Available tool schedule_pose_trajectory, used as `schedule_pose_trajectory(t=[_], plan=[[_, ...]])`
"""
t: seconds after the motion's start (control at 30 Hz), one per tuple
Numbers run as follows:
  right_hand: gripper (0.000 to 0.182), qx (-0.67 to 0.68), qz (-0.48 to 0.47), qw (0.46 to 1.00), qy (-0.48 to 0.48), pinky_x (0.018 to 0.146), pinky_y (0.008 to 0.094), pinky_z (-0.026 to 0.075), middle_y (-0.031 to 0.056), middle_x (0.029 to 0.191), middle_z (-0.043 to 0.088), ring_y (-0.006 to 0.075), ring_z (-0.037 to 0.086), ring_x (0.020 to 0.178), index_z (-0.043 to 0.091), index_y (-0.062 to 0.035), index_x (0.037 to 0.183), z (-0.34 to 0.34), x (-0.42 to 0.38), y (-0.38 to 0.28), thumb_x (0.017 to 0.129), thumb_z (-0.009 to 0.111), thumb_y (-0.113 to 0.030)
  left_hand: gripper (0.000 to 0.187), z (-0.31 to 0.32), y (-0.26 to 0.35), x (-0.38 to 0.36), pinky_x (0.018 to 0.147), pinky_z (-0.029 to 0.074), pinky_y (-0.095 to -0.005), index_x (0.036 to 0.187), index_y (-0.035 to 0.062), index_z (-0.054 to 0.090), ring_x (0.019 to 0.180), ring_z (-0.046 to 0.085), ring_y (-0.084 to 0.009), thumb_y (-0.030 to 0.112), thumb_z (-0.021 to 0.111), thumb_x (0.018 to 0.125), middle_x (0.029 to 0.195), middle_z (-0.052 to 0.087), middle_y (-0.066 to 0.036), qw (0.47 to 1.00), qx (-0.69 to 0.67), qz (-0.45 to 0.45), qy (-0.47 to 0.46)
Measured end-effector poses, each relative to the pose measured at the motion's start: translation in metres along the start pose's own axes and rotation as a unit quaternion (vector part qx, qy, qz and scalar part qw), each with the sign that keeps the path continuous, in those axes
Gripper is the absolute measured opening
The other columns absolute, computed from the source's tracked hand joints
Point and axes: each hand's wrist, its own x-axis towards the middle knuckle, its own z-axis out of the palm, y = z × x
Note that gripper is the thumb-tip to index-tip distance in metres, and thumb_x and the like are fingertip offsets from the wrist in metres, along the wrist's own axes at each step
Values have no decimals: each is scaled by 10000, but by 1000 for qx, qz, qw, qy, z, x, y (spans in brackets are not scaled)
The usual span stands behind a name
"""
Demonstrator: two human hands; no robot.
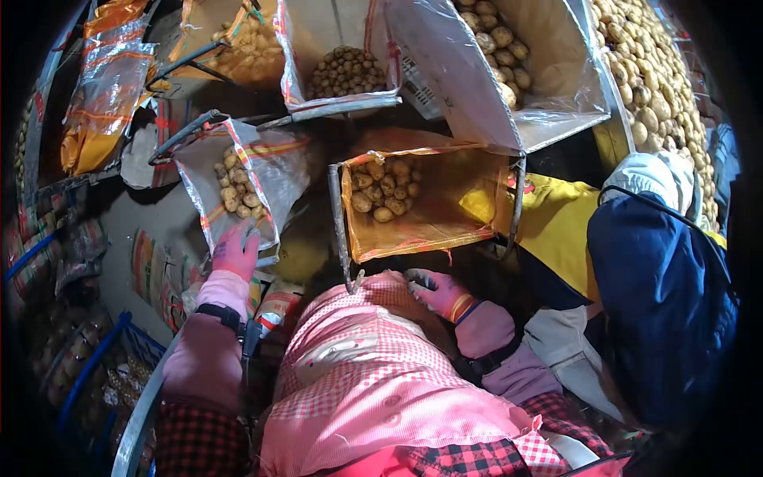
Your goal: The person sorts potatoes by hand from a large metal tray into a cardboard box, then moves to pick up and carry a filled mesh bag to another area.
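My left hand, in a pink glove, is at the near rim of a clear plastic bag, its fingers closed over the edge. Potatoes lie inside that bag, whose mouth is held open on a metal frame. My right hand, in a pink glove with a grey palm, rests by the checked apron. Its fingers are loosely bent and apart, with nothing visible in them. Just beyond it, an orange mesh bag hangs open on a metal frame with several potatoes at its bottom.
Farther back are a bag of small potatoes, another orange bag and a large bin of potatoes. A potato heap fills the far right. Close by on the right is a co-worker in a blue garment.
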Motion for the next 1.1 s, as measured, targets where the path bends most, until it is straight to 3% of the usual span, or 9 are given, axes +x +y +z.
schedule_pose_trajectory(t=[0.4,0.57,0.63,0.7,0.73,0.83,0.87,0.93,1.1], plan=[[365,-85,-29,996,-25,751,340,486,91,964,705,201,617,796,624,-98,1224,3,6,-66,926,614,-310,461,-3,11,-2,972,435,-459,1214,82,626,1086,588,-366,399,572,883,1157,646,-180,1000,11,-14,24],[466,-131,20,991,-7,995,352,449,156,1248,631,270,590,1182,600,-87,1278,5,17,-56,913,600,-377,501,2,6,1,993,406,-457,1199,102,624,1113,578,-330,477,531,880,1166,646,-147,999,33,0,28],[472,-112,27,993,19,983,345,452,140,1251,635,262,599,1163,602,-88,1280,12,14,-65,903,610,-373,485,-12,17,-1,986,406,-457,1166,104,627,1097,579,-332,480,537,875,1130,650,-150,1000,-3,-3,5],[339,-116,-16,992,48,728,235,484,4,1015,682,91,605,859,611,-56,1241,22,13,-69,942,623,-216,476,-13,13,2,968,417,-457,1151,109,624,1080,582,-334,485,540,871,1118,647,-155,999,-37,31,12],[316,-128,-6,989,77,731,238,484,9,996,677,93,599,851,624,-47,1217,26,16,-60,945,616,-207,493,-17,14,0,968,422,-451,1174,117,619,1086,579,-340,495,535,869,1146,640,-154,998,-34,29,-38],[304,-116,6,985,129,729,238,481,13,979,674,96,593,840,642,-45,1187,37,12,-34,932,631,-211,504,-17,-21,-10,1022,423,-411,1257,111,608,1172,565,-329,419,622,858,1231,625,-149,957,-271,84,-66],[446,-163,66,974,142,909,311,481,128,1126,688,221,640,1053,622,-55,1236,35,11,-21,891,632,-338,454,-15,-37,-17,992,451,-381,1249,88,616,1132,599,-291,323,647,862,1189,650,-144,938,-333,101,-3],[404,-172,109,972,118,831,310,498,99,1039,707,187,645,947,651,-47,1176,48,-2,-43,889,651,-331,335,-20,-80,-23,907,509,-312,1208,44,643,1018,661,-199,121,648,883,1103,699,-113,866,-474,126,97],[269,-43,107,984,134,707,274,496,21,943,702,126,624,809,677,-75,1141,89,-2,-79,925,650,-232,288,-33,-218,-50,918,498,-285,1184,36,655,1004,659,-157,117,611,911,1104,702,-88,822,-526,-49,214]])
